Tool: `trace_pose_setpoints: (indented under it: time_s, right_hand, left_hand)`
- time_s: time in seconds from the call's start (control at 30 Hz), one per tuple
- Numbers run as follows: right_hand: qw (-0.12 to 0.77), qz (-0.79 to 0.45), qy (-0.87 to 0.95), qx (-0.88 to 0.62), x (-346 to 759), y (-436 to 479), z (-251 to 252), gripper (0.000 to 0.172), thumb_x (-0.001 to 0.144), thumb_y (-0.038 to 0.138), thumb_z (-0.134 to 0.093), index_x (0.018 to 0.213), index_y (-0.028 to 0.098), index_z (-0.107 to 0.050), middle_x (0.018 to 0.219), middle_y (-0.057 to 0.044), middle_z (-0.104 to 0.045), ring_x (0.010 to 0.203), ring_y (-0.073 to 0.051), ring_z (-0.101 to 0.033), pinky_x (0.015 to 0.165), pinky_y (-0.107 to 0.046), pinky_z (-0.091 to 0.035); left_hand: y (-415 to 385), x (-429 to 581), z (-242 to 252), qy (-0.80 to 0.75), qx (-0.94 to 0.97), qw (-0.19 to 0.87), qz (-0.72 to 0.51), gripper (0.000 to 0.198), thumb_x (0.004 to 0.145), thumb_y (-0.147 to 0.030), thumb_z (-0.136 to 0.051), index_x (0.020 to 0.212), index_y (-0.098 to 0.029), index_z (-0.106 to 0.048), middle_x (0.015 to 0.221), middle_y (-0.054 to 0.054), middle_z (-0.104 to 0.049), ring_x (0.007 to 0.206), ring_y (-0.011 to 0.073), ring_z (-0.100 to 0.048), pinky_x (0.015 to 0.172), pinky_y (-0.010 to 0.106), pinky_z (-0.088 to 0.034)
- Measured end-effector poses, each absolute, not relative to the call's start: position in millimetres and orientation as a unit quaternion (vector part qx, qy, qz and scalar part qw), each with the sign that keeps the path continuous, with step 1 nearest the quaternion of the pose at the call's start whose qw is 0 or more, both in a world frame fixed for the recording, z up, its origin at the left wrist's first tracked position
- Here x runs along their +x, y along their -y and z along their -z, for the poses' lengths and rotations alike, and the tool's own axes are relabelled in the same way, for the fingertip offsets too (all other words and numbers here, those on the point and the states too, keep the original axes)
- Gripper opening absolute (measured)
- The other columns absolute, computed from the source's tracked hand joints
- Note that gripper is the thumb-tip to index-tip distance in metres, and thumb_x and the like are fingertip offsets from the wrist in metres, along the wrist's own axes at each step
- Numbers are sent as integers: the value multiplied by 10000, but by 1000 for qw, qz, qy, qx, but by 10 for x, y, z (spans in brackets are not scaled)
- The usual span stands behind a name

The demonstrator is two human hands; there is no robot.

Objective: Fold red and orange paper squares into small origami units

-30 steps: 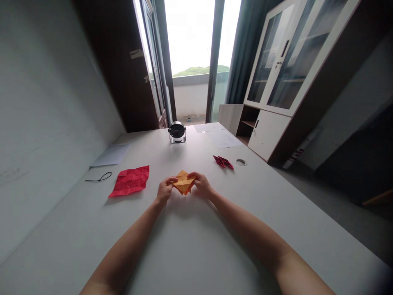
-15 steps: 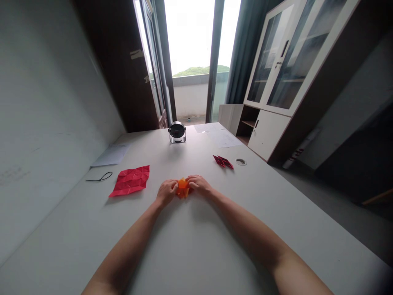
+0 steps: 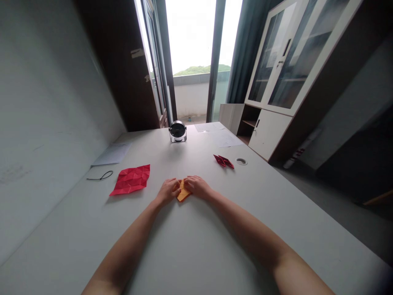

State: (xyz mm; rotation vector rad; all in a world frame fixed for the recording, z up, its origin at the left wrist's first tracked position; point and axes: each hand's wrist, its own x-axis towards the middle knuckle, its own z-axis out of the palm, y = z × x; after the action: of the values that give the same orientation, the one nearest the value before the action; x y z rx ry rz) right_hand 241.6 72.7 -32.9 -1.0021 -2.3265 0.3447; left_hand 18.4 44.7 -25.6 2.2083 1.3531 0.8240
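A small folded piece of orange paper (image 3: 183, 194) lies between my two hands at the middle of the white table (image 3: 187, 246). My left hand (image 3: 168, 191) grips its left side with thumb and fingers. On the right side and upper edge, the fingers of my right hand (image 3: 196, 186) are closed on the same paper and hide part of it. To the left rests a creased, opened-out red paper sheet (image 3: 131, 180). A folded red paper shape (image 3: 223, 161) sits to the right, beyond my right hand.
A small round black fan (image 3: 177, 130) on a silver stand is at the back. White sheets (image 3: 112, 154) lie far left, with more paper (image 3: 227, 138) back right. A black cable tie (image 3: 101, 177) is near the wall. A round cable hole (image 3: 241, 161) pierces the table's right side.
The orange paper has gone from a raised, puffed-out form to a flatter folded shape, its lighter face showing. Both hands stay about where they were.
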Motion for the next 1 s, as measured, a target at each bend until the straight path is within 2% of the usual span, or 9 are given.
trace_pose_setpoints:
  time_s: [0.1, 0.2, 0.33, 0.5, 0.6, 0.77, 0.87, 1.0]
  right_hand:
    - [240, -104, 887, -379, 2425, -713, 358, 278, 922, 254, -585, 1184, 290, -667, 1319, -44, -639, 1330, -236, -498, 1123, -436, -345]
    - [228, -97, 893, -376, 2423, -709, 373, 306, 935, 264, -568, 1222, 325, -655, 1376, -19, -603, 1402, -247, -416, 1155, -479, -295]
    - [229, -114, 901, -350, 2426, -725, 361, 293, 951, 278, -544, 1194, 376, -676, 1342, 30, -629, 1370, -224, -462, 1155, -471, -302]
    - [239, -106, 893, -366, 2472, -741, 322, 284, 906, 258, -599, 1154, 348, -705, 1307, 5, -654, 1357, -254, -481, 1141, -495, -319]
    - [245, -117, 904, -331, 2501, -749, 312, 287, 889, 215, -604, 1100, 368, -725, 1249, 44, -686, 1340, -229, -502, 1146, -464, -321]
    - [263, -100, 894, -349, 2535, -748, 272, 265, 912, 201, -571, 1066, 340, -736, 1225, 33, -699, 1310, -230, -532, 1123, -455, -347]
    - [263, -90, 894, -353, 2544, -729, 233, 229, 911, 204, -583, 1034, 314, -742, 1222, 11, -700, 1324, -234, -518, 1107, -434, -375]
    - [263, -84, 894, -354, 2534, -710, 211, 193, 925, 208, -580, 1005, 289, -735, 1184, -9, -708, 1322, -227, -521, 1088, -398, -406]
  left_hand:
    - [-447, 190, 254, -490, 799, 203, -282, 149, 805, -254, -643, 937, -282, -707, 1241, 55, -690, 1318, 297, -499, 1134, 472, -325]
    - [-439, 188, 235, -502, 802, 189, -260, 217, 822, -271, -642, 1027, -294, -712, 1223, 68, -693, 1333, 300, -487, 1147, 472, -308]
    - [-418, 196, 208, -516, 808, 159, -233, 253, 844, -296, -625, 1083, -300, -706, 1242, 79, -679, 1349, 308, -476, 1157, 484, -291]
    - [-407, 212, 188, -521, 809, 153, -227, 229, 869, -350, -609, 1068, -294, -709, 1243, 86, -677, 1344, 318, -479, 1163, 497, -274]
    - [-398, 198, 176, -512, 815, 165, -218, 322, 861, -386, -630, 1166, -298, -679, 1266, 92, -666, 1402, 326, -405, 1180, 526, -226]
    - [-375, 169, 203, -487, 833, 184, -189, 500, 865, -475, -614, 1340, -324, -577, 1505, 54, -481, 1504, 317, -192, 1211, 543, -98]
    - [-401, 158, 267, -492, 833, 191, -167, 564, 901, -531, -534, 1428, -333, -496, 1565, 42, -396, 1514, 311, -159, 1212, 539, -61]
    - [-481, 123, 365, -520, 814, 187, -177, 594, 917, -570, -479, 1452, -312, -474, 1585, 57, -358, 1513, 324, -161, 1205, 556, -27]
